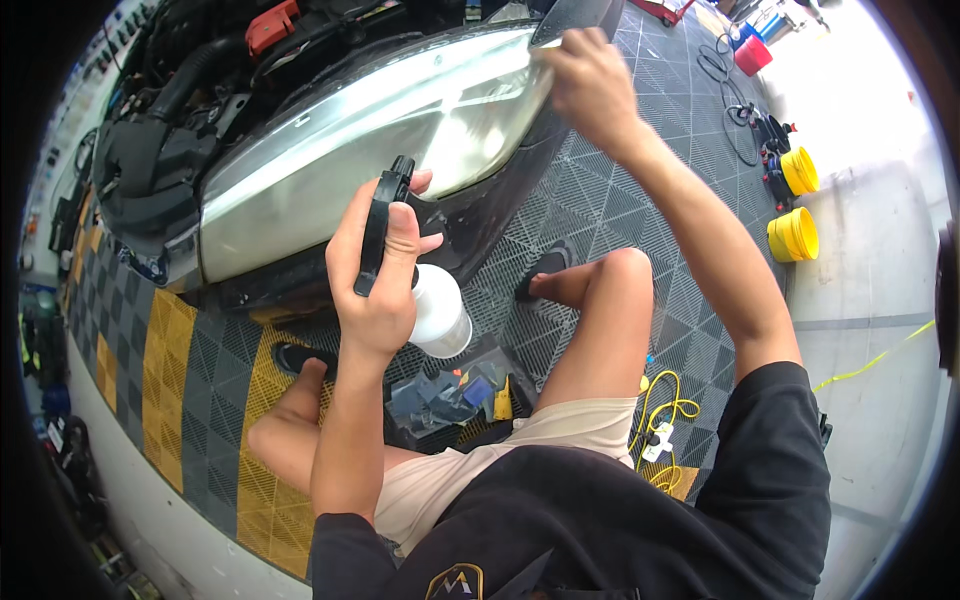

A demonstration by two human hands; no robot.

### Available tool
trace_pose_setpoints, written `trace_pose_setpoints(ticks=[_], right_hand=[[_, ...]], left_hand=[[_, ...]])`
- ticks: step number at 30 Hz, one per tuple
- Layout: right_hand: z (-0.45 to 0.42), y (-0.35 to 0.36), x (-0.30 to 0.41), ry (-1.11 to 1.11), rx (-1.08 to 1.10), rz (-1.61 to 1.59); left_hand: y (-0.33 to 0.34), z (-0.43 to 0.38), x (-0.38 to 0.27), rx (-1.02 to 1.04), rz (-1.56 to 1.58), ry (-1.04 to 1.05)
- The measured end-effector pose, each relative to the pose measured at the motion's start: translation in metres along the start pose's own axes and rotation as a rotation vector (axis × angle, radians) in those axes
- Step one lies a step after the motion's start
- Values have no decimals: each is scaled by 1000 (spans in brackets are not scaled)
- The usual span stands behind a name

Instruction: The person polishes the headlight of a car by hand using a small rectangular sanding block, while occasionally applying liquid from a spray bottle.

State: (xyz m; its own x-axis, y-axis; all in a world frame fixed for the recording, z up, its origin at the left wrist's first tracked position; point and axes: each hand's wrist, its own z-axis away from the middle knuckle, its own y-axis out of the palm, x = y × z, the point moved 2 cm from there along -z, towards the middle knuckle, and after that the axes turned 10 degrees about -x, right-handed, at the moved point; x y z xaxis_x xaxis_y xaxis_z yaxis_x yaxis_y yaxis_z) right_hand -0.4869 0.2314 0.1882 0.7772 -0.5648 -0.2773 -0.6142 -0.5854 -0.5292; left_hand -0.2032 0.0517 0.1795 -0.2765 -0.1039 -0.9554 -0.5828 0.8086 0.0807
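My left hand [375,300] grips a spray bottle [441,311] by its black trigger head, with the white bottle body hanging below the fingers. The nozzle points up toward the car headlight [360,161], whose large lens looks hazy and carries bright reflections. At the lens's far right corner, my right hand [596,86] is bent over the edge with curled fingers and is blurred. Whether something thin lies under those fingertips cannot be told.
An open engine bay [172,97] lies behind the headlight. Between my legs, a clear bag [420,409] holds dark sheets and a yellow piece [502,401]. Yellow cord [686,405] and a white power strip [658,442] lie on the right. Yellow buckets [793,234] line the wall.
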Motion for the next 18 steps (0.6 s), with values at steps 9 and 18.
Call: trace_pose_setpoints(ticks=[9, 18], right_hand=[[4, -1, 12, 85, 1, -25], [2, 0, 15, 157, 15, -13]], left_hand=[[-2, 6, -5, -3, 3, 2], [-1, 13, -5, 23, 2, -27]])
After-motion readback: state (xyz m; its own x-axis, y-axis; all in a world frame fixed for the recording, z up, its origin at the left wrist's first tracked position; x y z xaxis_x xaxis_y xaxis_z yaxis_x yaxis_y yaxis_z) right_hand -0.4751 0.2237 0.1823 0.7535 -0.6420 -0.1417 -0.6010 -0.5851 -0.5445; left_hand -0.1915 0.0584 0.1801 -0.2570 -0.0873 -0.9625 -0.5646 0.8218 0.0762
